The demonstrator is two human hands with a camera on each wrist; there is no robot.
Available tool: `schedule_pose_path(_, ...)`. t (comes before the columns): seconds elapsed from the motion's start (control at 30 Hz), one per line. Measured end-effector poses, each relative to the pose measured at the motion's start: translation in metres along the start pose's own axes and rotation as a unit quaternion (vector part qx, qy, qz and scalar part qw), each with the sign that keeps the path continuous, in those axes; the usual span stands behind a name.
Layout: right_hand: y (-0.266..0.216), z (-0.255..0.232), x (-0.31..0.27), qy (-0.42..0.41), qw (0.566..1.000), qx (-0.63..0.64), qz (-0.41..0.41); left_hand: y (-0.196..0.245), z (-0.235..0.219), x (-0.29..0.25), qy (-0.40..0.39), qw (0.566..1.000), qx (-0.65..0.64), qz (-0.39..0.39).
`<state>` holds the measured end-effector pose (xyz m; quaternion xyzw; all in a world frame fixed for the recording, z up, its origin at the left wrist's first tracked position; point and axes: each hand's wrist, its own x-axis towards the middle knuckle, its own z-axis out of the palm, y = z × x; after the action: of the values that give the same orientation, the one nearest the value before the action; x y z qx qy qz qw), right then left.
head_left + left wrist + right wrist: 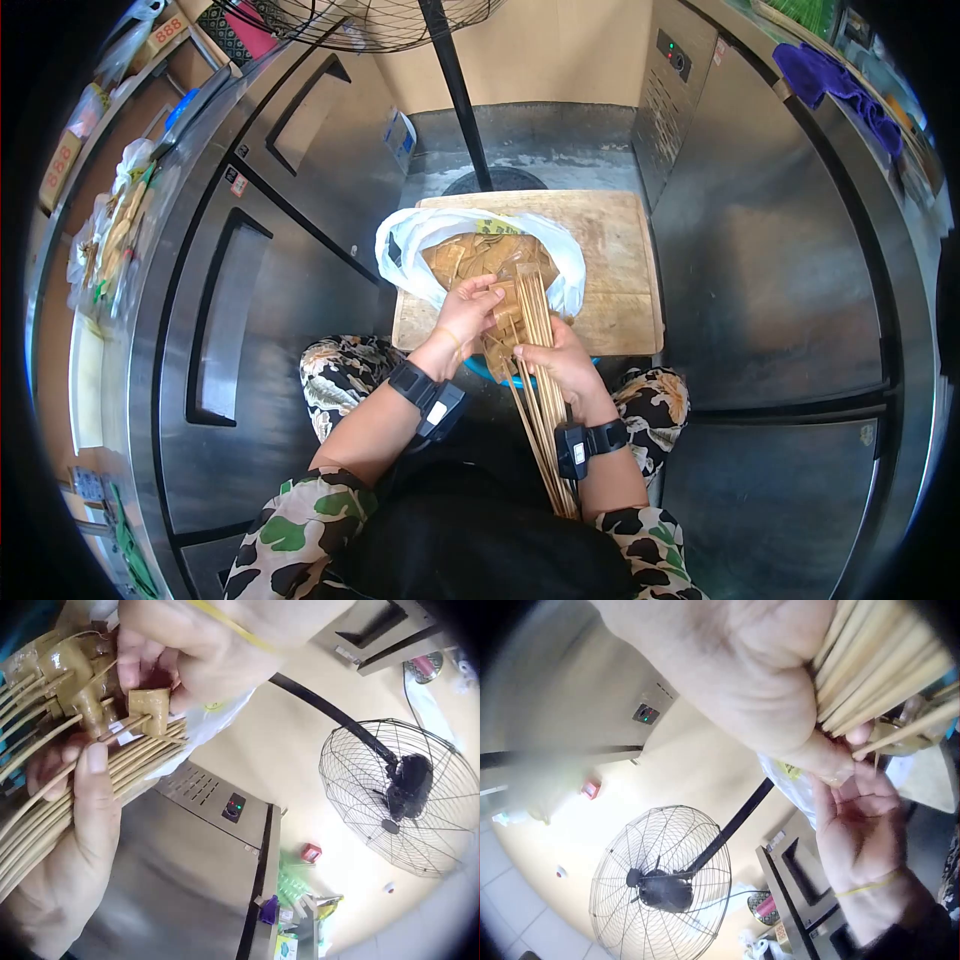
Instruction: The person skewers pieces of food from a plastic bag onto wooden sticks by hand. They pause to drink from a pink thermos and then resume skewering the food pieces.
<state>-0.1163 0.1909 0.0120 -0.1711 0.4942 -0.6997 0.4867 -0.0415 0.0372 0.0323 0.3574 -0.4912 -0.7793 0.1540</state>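
Note:
In the left wrist view, my left hand (pixel 206 645) pinches a glossy brown square of food (pixel 152 703), and the tip of one bamboo skewer runs into it. My right hand (pixel 562 360) grips a bundle of bamboo skewers (pixel 543 375), its thumb (pixel 95 769) lying along that single skewer. Beside the bundle are several skewers carrying folded brown pieces (pixel 64 667). Ahead of both hands, a white plastic bag (pixel 400 235) lies open with a heap of the same brown food (pixel 460 258) inside.
Beneath the bag is a wooden board (pixel 617 275), and part of a blue basin (pixel 478 369) shows below its near edge. Steel cabinets (pixel 770 240) stand on both sides. A black fan (pixel 455 90) rises beyond the board. On the right counter hangs a purple cloth (pixel 835 90).

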Motion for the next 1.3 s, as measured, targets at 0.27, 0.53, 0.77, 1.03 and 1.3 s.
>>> schedule_pose_path(0.27,-0.003,0.001,-0.003,-0.001,1.000,-0.007,0.020,0.003,-0.002,0.000,-0.016,1.000,-0.019,0.002)
schedule_pose_path(0.53,-0.006,-0.002,-0.004,0.003,1.000,0.010,0.000,-0.009,0.005,-0.019,-0.085,0.983,0.147,0.075)
schedule_pose_path(0.77,0.001,-0.007,0.000,0.002,1.000,-0.018,0.004,-0.021,0.003,-0.031,-0.119,0.989,0.056,0.070)
schedule_pose_path(1.03,0.002,-0.008,-0.003,0.031,0.999,-0.030,-0.021,-0.027,0.007,-0.019,-0.075,0.991,0.087,0.075)
schedule_pose_path(1.3,-0.008,-0.017,-0.015,-0.010,0.992,0.122,0.026,-0.060,-0.014,0.012,0.020,0.918,0.364,0.156)
